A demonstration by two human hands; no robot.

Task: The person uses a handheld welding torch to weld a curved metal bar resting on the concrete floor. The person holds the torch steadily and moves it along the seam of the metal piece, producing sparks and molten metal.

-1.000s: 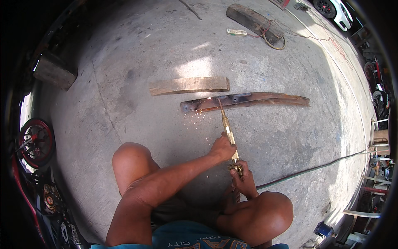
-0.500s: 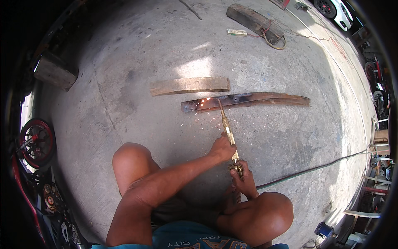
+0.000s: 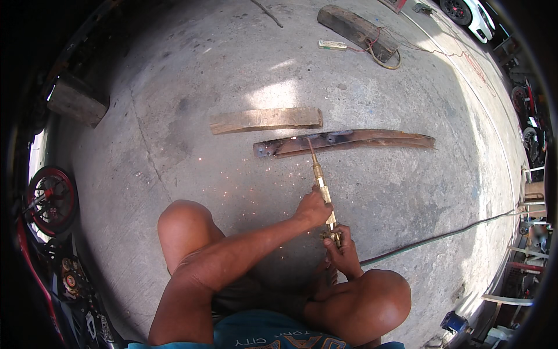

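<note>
A brass gas torch (image 3: 325,194) points away from me, its narrow tip over a long rusty steel channel (image 3: 378,141) on the floor. My left hand (image 3: 314,208) is closed round the torch's body. Lower down, my right hand (image 3: 344,252) grips the rear end by the valves; part of its fingers is hidden. Close to the tip the metal is darkened, with a small bright spot. Sparks lie scattered over the floor between the channel and my knees. Just beyond the channel rests a wooden block (image 3: 267,120).
A green hose (image 3: 430,238) runs from near my right hand to the right. Farther off lie a dark wooden beam (image 3: 357,30) with a cable and a white power strip (image 3: 332,45). At left stand another block (image 3: 78,102) and a red-rimmed motorcycle wheel (image 3: 52,200).
The torch tip has shifted very slightly. Bright sparks by the channel have thinned, and smaller ones have spread left and toward me over the floor.
</note>
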